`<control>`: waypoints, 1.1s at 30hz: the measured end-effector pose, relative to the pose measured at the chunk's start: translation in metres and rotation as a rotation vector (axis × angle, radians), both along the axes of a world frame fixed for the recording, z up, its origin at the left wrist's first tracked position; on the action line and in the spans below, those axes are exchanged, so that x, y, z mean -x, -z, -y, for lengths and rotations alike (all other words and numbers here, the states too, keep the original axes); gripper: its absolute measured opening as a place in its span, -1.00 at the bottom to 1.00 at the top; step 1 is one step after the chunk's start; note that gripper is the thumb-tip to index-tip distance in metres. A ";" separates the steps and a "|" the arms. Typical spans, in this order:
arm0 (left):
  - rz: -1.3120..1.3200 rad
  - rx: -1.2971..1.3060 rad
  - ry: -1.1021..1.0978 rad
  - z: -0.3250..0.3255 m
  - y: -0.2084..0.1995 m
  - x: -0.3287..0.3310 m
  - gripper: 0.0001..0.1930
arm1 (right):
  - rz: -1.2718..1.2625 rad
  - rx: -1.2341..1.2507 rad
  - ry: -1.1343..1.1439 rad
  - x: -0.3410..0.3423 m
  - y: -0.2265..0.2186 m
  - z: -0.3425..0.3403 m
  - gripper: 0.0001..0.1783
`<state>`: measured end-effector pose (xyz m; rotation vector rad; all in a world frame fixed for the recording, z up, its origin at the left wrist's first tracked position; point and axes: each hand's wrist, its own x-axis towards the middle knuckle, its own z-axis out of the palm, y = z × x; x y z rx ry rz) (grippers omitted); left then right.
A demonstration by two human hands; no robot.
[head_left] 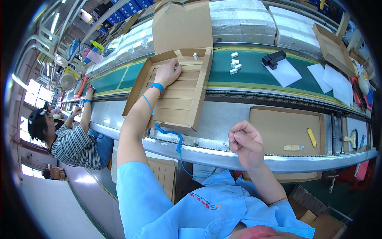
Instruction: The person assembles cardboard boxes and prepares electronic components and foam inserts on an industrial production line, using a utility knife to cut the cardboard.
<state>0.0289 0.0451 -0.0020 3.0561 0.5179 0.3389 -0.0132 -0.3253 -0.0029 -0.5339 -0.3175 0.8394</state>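
My left hand (169, 73) reaches into an open cardboard box (175, 107) divided by cardboard strips. Its fingers are curled down at the far part of the strips, and what they hold, if anything, is hidden. A blue wrist strap (157, 86) with a coiled cord circles that wrist. One small white block (195, 56) stands in the box, right of the hand. Over the metal front edge of the bench, my right hand (246, 144) is raised with fingers bent in toward the thumb; I cannot make out anything in it. Several small white blocks (234, 64) lie on the green conveyor belt (221, 77).
A black fixture (273, 59) rests on a white sheet (284, 73). White foam boxes (242, 22) line the far side. A cardboard tray (284, 125) holds a yellow cutter (311, 137). Another person (75, 145) works at the left.
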 end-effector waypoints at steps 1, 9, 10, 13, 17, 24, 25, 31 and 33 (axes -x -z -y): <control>-0.007 0.007 -0.005 -0.002 -0.001 0.000 -0.70 | 0.002 0.007 -0.006 0.000 -0.001 0.000 -0.85; 0.008 0.002 0.009 0.000 -0.014 0.003 -0.64 | -0.011 0.027 0.011 0.002 -0.005 -0.003 -0.84; 0.082 0.087 -0.035 -0.011 -0.009 0.006 -0.64 | -0.010 0.031 0.027 0.004 -0.006 -0.005 -0.84; 0.357 0.383 -0.160 -0.027 0.008 -0.012 -0.67 | 0.024 0.044 0.026 0.006 -0.004 0.003 -0.85; 0.670 0.483 -0.188 -0.026 -0.014 -0.015 -0.67 | 0.058 0.051 0.051 0.009 -0.005 -0.001 -0.87; 0.792 0.466 -0.008 0.009 -0.071 -0.045 -0.71 | 0.111 0.027 0.035 0.008 -0.005 -0.003 -0.87; 0.807 0.533 0.037 0.019 -0.074 -0.055 -0.69 | 0.113 0.028 0.034 0.007 -0.005 -0.004 -0.87; 0.649 0.504 0.356 0.111 -0.067 -0.110 -0.69 | 0.055 0.085 0.113 0.008 -0.009 0.000 -0.87; 0.445 0.342 0.369 0.126 -0.056 -0.125 -0.68 | 0.029 0.097 0.089 0.008 -0.008 -0.002 -0.84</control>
